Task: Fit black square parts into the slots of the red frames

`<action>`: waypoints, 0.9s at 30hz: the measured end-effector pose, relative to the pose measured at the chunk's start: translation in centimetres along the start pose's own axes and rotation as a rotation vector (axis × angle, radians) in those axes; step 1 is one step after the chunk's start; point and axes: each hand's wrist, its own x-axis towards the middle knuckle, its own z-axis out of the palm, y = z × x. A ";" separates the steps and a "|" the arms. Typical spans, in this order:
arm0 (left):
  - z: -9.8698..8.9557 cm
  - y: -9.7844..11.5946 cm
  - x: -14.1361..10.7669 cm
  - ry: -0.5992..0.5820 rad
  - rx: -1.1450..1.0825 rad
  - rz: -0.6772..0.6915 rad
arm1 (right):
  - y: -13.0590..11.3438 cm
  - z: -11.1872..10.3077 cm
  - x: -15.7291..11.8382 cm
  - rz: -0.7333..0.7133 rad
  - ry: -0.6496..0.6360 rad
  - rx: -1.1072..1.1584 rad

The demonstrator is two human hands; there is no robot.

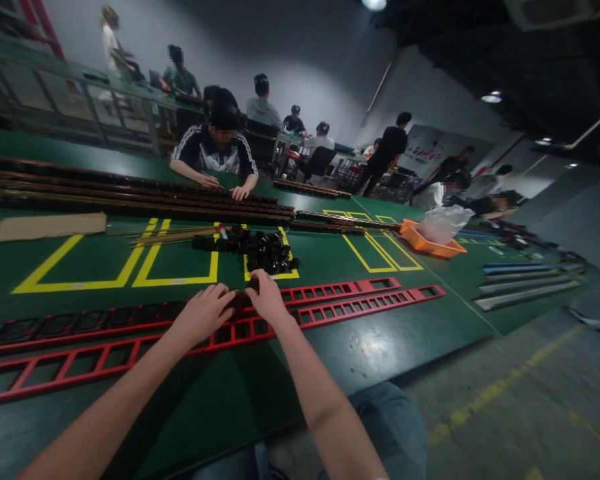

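Two long red ladder-like frames lie side by side in front of me. My left hand point(207, 313) is over the far red frame point(330, 291), its fingers bent and closed around something dark that I cannot make out. Just right of it, my right hand point(266, 300) has thumb and fingers closed on a small black part above the same frame. Left of my hands, square black parts point(63, 323) fill that frame's openings. The near red frame point(325, 317) passes below my hands with open slots. Beyond my fingers lies a pile of loose black parts point(270, 250).
Long dark rails point(130, 193) cross the green table, with a person point(220, 147) working behind them. Cardboard point(47, 227) and thin brass-coloured rods point(180, 237) lie at left. An orange bin point(433, 245) holding a plastic bag and grey strips point(525, 287) are at right.
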 end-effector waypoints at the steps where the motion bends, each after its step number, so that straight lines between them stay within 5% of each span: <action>1: 0.1 -0.1 0.0 0.006 0.012 0.031 | 0.0 0.0 -0.5 -0.032 -0.003 0.040; 6: 0.5 -0.4 -0.1 -0.003 0.064 0.144 | 0.4 0.1 -1.4 -0.142 -0.042 0.119; 16: 0.8 -0.8 -0.1 0.014 0.003 0.148 | 0.5 -0.4 -1.5 -0.074 -0.063 0.128; 27: -0.4 0.2 0.0 0.008 0.023 -0.005 | 0.6 0.0 -1.6 -0.071 -0.057 0.106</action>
